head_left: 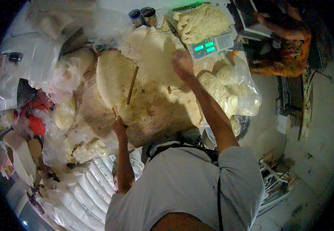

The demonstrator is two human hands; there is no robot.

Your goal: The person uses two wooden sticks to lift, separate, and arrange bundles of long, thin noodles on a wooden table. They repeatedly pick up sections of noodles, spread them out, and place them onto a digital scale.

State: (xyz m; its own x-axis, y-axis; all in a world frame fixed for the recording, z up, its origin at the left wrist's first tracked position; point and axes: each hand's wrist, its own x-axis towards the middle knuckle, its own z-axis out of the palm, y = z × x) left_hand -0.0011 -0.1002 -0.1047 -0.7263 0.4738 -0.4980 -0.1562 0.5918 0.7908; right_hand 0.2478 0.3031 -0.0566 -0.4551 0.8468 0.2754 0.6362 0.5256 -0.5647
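Your grey shirt [182, 181] lies nearest the camera, with a thin black strap [219, 200] running down its right side, and past it your bare forearms reach over the table [167, 125]. Your left hand [119, 128] is low over the surface, toward its near edge and just beside the loose pale strands [145, 115]; it is small and dim, so you cannot tell whether its fingers are pinching anything. Your right hand [183, 64] is farther out, toward the far edge, over or beside the strands there and near the scale [203, 51]; it is blurred, so whether it is spread or pressed together cannot be told. The loose pale strands spread across the middle of the surface, with a broad pale bunch [111, 82] on their left. One brown stick [133, 85] lies slanting beside that bunch, and a second brown stick [169, 89] shows below your right hand. At the far right corner the scale, its display lit green, bears a heap of pale noodles [205, 24]; two cylindrical containers [142, 17] stand side by side at the far edge. Clear plastic bags with pale bundles [222, 88] crowd the right edge, cloudy plastic bags [65, 79] line the left edge, and white sacks [86, 186] are stacked off the near left corner, while another person in orange clothing [284, 56] is beyond the far right corner
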